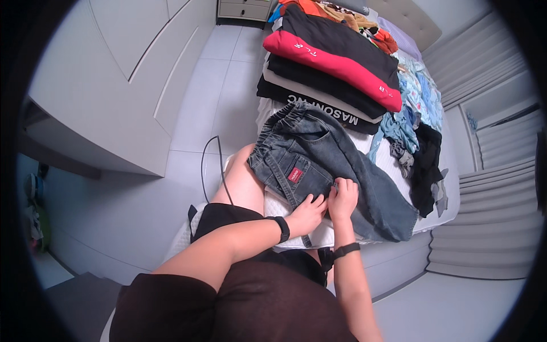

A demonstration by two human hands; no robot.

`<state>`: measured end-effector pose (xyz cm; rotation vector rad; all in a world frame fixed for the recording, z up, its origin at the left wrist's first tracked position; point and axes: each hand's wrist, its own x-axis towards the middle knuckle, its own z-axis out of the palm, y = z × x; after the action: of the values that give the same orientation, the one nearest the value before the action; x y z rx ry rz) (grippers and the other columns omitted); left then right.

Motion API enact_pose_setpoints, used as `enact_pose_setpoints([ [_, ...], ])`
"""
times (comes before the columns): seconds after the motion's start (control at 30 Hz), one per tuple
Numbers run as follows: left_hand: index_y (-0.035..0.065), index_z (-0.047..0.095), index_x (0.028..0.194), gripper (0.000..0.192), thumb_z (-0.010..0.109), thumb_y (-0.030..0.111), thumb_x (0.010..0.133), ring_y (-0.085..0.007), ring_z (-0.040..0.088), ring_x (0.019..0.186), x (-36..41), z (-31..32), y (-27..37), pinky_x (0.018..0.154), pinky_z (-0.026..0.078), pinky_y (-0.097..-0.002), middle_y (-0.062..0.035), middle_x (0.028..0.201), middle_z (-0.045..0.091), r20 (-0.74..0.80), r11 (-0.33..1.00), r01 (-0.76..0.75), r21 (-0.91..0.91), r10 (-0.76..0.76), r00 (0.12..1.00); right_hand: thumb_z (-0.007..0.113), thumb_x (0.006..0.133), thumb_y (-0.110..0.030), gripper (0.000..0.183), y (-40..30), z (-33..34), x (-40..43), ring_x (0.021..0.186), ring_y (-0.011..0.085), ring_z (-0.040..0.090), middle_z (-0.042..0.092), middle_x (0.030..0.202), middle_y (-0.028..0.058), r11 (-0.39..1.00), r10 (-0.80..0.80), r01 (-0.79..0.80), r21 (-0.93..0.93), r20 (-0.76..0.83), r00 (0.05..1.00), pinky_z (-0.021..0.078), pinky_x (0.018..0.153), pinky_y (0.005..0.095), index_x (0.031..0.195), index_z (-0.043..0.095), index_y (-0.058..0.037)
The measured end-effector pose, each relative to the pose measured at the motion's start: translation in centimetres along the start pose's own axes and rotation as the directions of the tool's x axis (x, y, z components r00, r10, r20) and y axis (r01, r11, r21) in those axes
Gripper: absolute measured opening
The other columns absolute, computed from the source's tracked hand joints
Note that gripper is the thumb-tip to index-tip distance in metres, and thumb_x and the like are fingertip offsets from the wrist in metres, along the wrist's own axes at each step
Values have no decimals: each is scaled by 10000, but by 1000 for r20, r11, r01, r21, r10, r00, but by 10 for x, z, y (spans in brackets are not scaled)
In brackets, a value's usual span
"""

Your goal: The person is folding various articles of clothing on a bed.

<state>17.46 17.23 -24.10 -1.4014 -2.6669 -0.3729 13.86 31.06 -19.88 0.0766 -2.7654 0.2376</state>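
A pair of dark blue denim pants [372, 188] with an elastic waistband lies on the corner of a white mattress. It has a patch pocket with a red label and a hanging denim strap [282, 177]. Near the pocket's lower edge, my left hand [308, 213] rests on the denim, fingers spread and bent. Just right of it, my right hand [343, 199] pinches the denim at the pocket's corner between thumb and fingers. Both wrists wear black bands. Parts of the fingertips are hidden by the hands.
Behind the pants stands a tall stack of folded clothes [333, 64], black, red and grey. Loose blue garments [401, 128] and black garments [425, 171] lie at the mattress's right side. A dark cable [221, 162] loops beside my left leg. Grey cabinets [141, 98] line the left.
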Motion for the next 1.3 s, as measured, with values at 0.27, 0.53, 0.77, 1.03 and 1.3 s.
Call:
enact_pose_setpoints([
  [0.27, -48, 479, 1320, 535, 468, 222, 858, -334, 230, 1413, 3, -2, -3, 1109, 188, -551, -233, 1457, 353, -27, 991, -6, 133, 10, 1000, 751, 707, -148, 851, 21, -39, 43, 1062, 278, 572, 611, 1047, 97, 900, 420, -429, 70, 116, 900, 320, 1035, 527, 1426, 308, -45],
  [0.53, -28, 551, 1204, 470, 537, 209, 798, -304, 476, 1221, 11, 1, -7, 1039, 330, -486, -200, 1250, 543, 230, 980, 74, -182, -31, 973, 710, 682, -124, 222, 4, -40, -11, 947, 315, 556, 537, 992, 134, 874, -108, -110, 474, 408, 907, 472, 819, 380, 881, 637, -57],
  [0.77, 30, 565, 1140, 505, 689, 297, 730, -269, 486, 1145, -16, -11, -2, 938, 364, -402, -148, 1154, 564, 192, 957, 36, -287, 20, 981, 725, 736, -181, 200, 8, 4, -45, 982, 290, 546, 529, 1061, 114, 807, 38, -204, 555, 296, 955, 458, 825, 381, 883, 633, -81],
  [1.03, 61, 558, 1179, 446, 667, 259, 795, -256, 536, 1109, -67, -73, -69, 936, 343, -461, -84, 1130, 599, 34, 961, 178, -210, -175, 984, 713, 748, -201, 542, -30, 0, -103, 1190, 370, 450, 447, 1333, 191, 942, 24, -33, 334, 32, 999, 350, 1016, 483, 1260, 554, -122],
  [1.3, 18, 644, 994, 215, 548, 173, 880, -306, 656, 843, 0, -113, -128, 772, 505, -389, -157, 890, 673, -29, 813, -10, -582, -9, 1000, 726, 763, -391, 694, -40, -7, -109, 1348, 390, 319, 338, 1442, 243, 986, -13, -21, 167, 203, 979, 220, 1082, 599, 1332, 489, -72],
])
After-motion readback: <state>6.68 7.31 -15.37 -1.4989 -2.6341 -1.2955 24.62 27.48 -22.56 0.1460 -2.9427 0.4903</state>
